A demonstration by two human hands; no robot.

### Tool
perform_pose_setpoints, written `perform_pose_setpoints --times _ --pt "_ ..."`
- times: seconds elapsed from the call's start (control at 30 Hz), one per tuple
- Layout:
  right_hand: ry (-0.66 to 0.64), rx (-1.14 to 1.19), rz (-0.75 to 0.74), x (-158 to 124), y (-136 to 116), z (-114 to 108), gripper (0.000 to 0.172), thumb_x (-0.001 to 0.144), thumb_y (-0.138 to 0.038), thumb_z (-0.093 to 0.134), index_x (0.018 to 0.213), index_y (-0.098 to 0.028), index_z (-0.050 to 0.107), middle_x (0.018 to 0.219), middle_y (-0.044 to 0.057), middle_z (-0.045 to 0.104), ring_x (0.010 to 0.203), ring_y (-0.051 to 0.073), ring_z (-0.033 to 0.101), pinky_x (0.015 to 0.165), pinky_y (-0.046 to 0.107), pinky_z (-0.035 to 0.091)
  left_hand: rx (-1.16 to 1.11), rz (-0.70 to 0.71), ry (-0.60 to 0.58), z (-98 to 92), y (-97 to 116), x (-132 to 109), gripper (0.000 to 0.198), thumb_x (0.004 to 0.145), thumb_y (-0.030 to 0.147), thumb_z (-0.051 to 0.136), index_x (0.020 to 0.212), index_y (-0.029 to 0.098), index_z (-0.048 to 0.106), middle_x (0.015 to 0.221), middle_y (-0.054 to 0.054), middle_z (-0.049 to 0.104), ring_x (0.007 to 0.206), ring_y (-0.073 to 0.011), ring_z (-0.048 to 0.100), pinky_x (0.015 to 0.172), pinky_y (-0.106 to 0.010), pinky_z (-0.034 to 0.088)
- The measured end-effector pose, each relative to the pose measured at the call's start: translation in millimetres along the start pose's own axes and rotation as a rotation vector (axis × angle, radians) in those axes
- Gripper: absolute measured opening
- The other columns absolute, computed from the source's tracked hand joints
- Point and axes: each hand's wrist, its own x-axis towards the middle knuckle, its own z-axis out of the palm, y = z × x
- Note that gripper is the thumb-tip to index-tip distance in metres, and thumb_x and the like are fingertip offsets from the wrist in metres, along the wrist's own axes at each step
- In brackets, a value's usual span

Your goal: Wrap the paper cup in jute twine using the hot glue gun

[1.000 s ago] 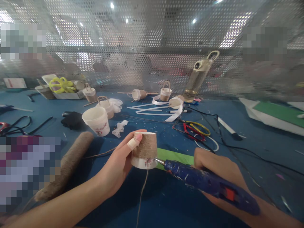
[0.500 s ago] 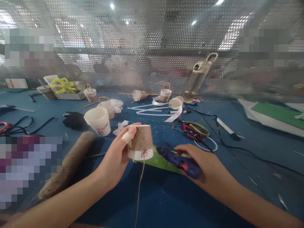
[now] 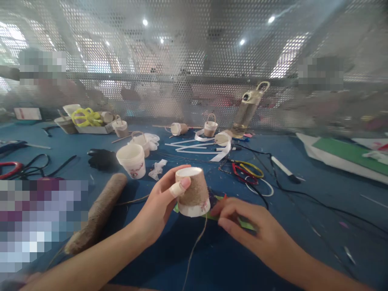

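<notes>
My left hand (image 3: 165,198), a bandage round its thumb, is closed around a small paper cup (image 3: 194,190) wrapped in brown twine. The cup is upside down, with a bare white printed band at its lower edge. A loose strand of twine (image 3: 197,240) hangs from it. Just right of the cup, my right hand (image 3: 245,222) has its fingers bent and apart, with nothing visible between them. Behind those fingers lies the dark blue glue gun, mostly hidden, on a green sheet (image 3: 247,223). A twine roll (image 3: 97,214) lies left of my left forearm.
White paper cups (image 3: 131,161) stand at left, near a black glove (image 3: 101,159). Small twine-wrapped baskets (image 3: 210,126), white paper strips (image 3: 194,146) and a water bottle (image 3: 246,111) are farther back. Pliers (image 3: 247,171) and a black cord (image 3: 298,194) lie at right. A perforated metal screen (image 3: 182,76) closes the back.
My right hand has let go of the glue gun, which now lies behind it, and has come closer to the cup. The cup has tilted, showing its white base.
</notes>
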Motion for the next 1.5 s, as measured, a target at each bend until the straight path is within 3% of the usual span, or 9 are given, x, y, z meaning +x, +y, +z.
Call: perform_pose_setpoints --times 0.1,0.17,0.27,0.37,0.47,0.67,0.8,1.0,1.5 --pt "-0.2 0.435 0.272 -1 -21 10 0.031 0.091 -0.047 0.07 0.084 -0.02 0.057 0.095 0.003 0.068 0.062 0.008 0.055 0.057 0.023 0.046 0.012 0.038 0.008 0.8 1 -1 0.042 0.078 0.045 0.081 0.114 0.025 0.074 0.111 -0.003 0.072 0.104 -0.0212 0.062 0.087 -0.03 0.046" --pt "-0.32 0.671 0.327 2 -30 13 0.036 0.086 -0.046 0.076 0.084 -0.02 0.052 0.105 0.005 0.069 0.05 0.002 0.048 0.047 0.018 0.038 0.015 0.072 0.025 1.1 1 0 0.039 0.079 0.045 0.081 0.113 0.027 0.074 0.11 -0.002 0.073 0.105 -0.0205 0.062 0.088 -0.029 0.046" --pt "-0.304 0.767 0.305 9 -34 10 0.04 0.082 -0.042 0.081 0.084 -0.021 0.047 0.074 -0.005 0.064 0.043 0.001 0.04 0.042 0.015 0.03 0.025 0.101 0.021 0.3 0 2 0.037 0.079 0.045 0.081 0.111 0.027 0.074 0.111 -0.001 0.074 0.108 -0.0209 0.061 0.091 -0.029 0.045" --pt "-0.14 0.587 0.224 16 -29 1 0.031 0.088 -0.038 0.074 0.09 -0.024 0.046 0.059 -0.013 0.045 0.044 0.004 0.035 0.043 0.016 0.029 0.053 0.107 0.0 -1.8 -1 5 0.037 0.079 0.045 0.081 0.11 0.027 0.074 0.112 -0.002 0.073 0.111 -0.0226 0.061 0.092 -0.03 0.045" --pt "0.03 0.142 0.043 20 -17 -6 0.016 0.095 -0.029 0.064 0.102 -0.024 0.051 0.059 -0.012 0.044 0.052 0.008 0.041 0.052 0.019 0.036 0.112 0.121 -0.007 -3.8 -1 6 0.036 0.08 0.043 0.08 0.112 0.028 0.073 0.113 -0.001 0.072 0.111 -0.0221 0.061 0.091 -0.03 0.045" --pt "0.122 -0.292 -0.31 18 -1 -5 0.006 0.095 -0.02 0.063 0.095 -0.023 0.068 0.062 -0.006 0.063 0.047 0.007 0.049 0.048 0.021 0.036 0.174 0.125 -0.002 -5.8 0 3 0.035 0.084 0.042 0.077 0.116 0.028 0.072 0.117 -0.002 0.072 0.113 -0.0232 0.061 0.092 -0.03 0.045" --pt "0.23 -0.315 -0.432 16 -3 -2 0.008 0.093 -0.017 0.064 0.09 -0.022 0.069 0.07 -0.003 0.075 0.046 0.008 0.053 0.05 0.021 0.042 0.204 0.113 -0.005 -4.9 2 2 0.035 0.085 0.042 0.076 0.117 0.029 0.072 0.117 -0.003 0.073 0.113 -0.0244 0.061 0.092 -0.03 0.045" --pt "0.322 -0.303 -0.494 13 -4 -1 0.008 0.092 -0.015 0.064 0.091 -0.022 0.068 0.073 -0.003 0.076 0.047 0.008 0.056 0.05 0.021 0.043 0.193 0.074 -0.019 -5.3 3 1 0.039 0.083 0.045 0.077 0.116 0.026 0.074 0.116 -0.006 0.074 0.114 -0.0295 0.062 0.09 -0.033 0.046" --pt "0.258 -0.178 -0.343 9 -3 2 0.017 0.096 -0.024 0.058 0.081 -0.019 0.064 0.061 -0.001 0.066 0.043 0.008 0.049 0.043 0.023 0.035 0.083 -0.083 -0.119 -3.1 2 -1 0.043 0.082 0.048 0.075 0.117 0.022 0.075 0.114 -0.012 0.076 0.104 -0.0307 0.067 0.09 -0.039 0.048"
